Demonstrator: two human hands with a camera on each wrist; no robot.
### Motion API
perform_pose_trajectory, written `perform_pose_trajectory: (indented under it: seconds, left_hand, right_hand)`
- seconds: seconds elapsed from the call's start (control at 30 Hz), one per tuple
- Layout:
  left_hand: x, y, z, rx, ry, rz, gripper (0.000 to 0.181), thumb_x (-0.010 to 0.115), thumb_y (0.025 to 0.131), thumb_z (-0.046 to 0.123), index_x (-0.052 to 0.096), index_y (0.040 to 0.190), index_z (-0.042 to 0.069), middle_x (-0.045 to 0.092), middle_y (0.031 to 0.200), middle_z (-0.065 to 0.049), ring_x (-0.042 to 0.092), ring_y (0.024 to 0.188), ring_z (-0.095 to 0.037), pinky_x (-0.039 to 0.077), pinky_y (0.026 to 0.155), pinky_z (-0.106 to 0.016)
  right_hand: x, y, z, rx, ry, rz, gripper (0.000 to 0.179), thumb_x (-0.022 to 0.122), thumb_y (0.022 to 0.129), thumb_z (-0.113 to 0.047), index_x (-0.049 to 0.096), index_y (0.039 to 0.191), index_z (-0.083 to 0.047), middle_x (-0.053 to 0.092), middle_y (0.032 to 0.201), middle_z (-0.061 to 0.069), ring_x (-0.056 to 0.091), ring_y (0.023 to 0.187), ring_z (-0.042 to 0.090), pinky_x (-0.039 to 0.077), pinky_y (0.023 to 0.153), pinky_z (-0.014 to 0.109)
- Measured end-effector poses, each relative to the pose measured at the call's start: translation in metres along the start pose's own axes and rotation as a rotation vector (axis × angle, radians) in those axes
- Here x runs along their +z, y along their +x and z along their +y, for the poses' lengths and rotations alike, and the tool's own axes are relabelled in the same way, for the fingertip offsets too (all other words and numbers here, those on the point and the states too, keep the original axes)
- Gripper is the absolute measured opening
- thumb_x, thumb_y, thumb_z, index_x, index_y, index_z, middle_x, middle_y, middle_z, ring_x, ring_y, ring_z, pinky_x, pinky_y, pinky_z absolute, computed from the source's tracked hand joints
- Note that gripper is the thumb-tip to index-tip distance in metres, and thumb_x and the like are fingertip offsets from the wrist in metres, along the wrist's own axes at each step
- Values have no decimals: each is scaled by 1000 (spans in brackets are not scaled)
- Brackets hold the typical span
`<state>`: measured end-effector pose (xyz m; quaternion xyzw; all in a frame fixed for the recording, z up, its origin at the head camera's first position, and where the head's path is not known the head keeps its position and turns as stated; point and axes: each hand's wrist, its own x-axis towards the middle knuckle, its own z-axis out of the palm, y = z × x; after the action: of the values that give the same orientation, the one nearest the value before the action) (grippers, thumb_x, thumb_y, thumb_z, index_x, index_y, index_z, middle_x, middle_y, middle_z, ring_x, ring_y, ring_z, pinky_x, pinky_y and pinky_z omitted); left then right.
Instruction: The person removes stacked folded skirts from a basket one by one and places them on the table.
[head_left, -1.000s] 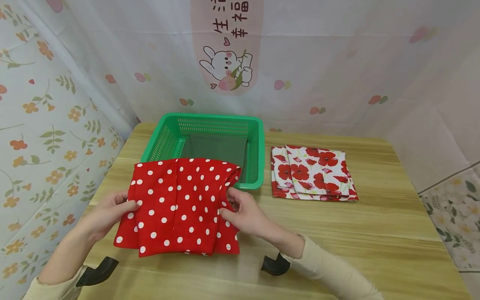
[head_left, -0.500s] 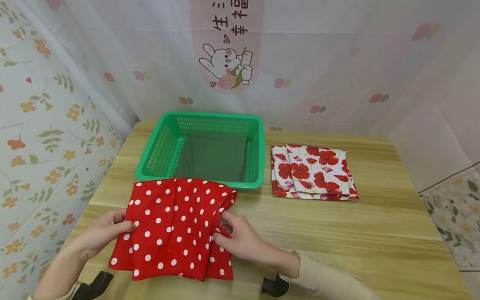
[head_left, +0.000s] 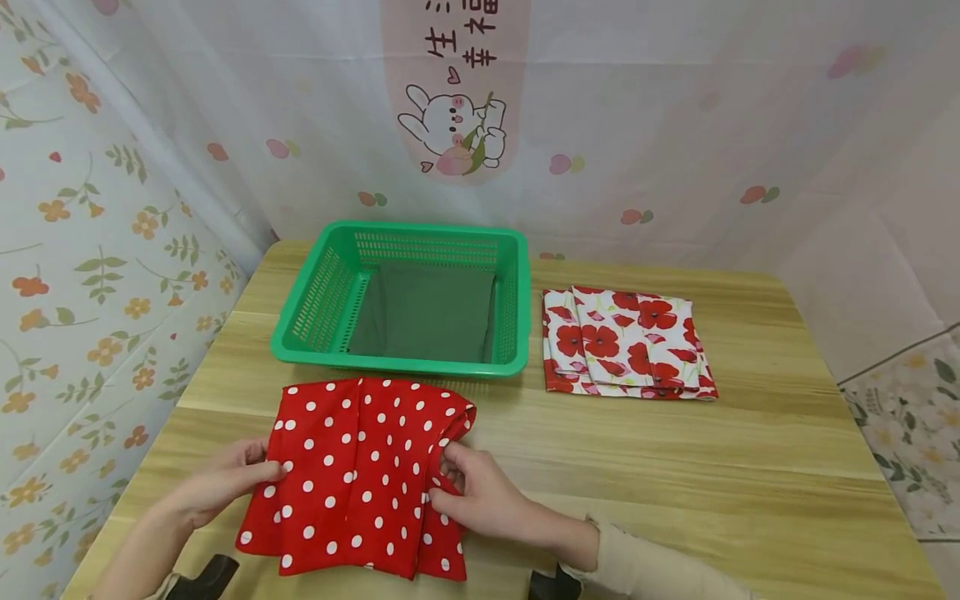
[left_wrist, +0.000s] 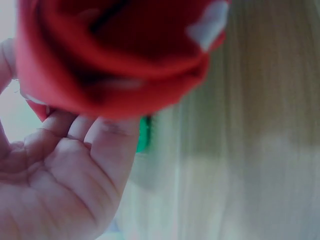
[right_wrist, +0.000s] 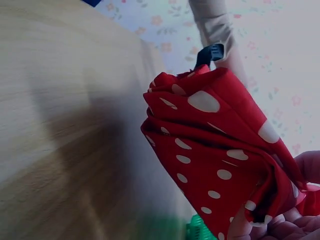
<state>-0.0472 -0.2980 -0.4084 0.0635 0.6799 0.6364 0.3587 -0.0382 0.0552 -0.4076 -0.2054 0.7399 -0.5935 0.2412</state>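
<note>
A red cloth with white polka dots (head_left: 352, 479), folded in layers, hangs between my two hands in front of the basket. My left hand (head_left: 228, 483) pinches its left edge, thumb on top and fingers beneath. At the opposite edge my right hand (head_left: 480, 492) grips the folded layers between thumb and fingers. In the right wrist view the underside of the dotted cloth (right_wrist: 210, 160) shows bunched folds, held above the table. From the left wrist, the rolled cloth edge (left_wrist: 125, 90) covers the fingertips of my left hand (left_wrist: 65, 170).
Behind the cloth stands a green plastic basket (head_left: 405, 367) with a dark green folded cloth (head_left: 431, 312) lying in it. A folded white cloth with red poppies (head_left: 626, 342) lies to the right on the wooden table (head_left: 675, 467). A printed curtain (head_left: 637, 108) hangs behind the table.
Both hands have drawn the dotted cloth back from over the basket's front rim toward the body, then shifted it slightly right. The basket's inside now shows fully. The grip is unchanged.
</note>
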Motion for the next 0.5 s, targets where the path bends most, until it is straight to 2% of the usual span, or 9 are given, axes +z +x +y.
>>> perform_pose_trajectory:
  seconds: [0.23,0.5]
  left_hand:
    - [4,14,-9,-38,30,52,22,47,95,9,50,108,-7,67,92,2,67,82,-15,54,73,-31]
    - [7,22,-10,-77,42,92,31,48,93,10,44,111,-16,67,91,0,67,80,-14,54,72,-30]
  right_hand:
    - [-2,7,18,10,-64,5,35,67,81,-7,53,112,-1,61,91,-2,58,75,5,50,67,19]
    - [-7,14,33,26,-197,30,25,68,81,-9,56,102,-3,57,69,-6,56,59,4,46,54,18]
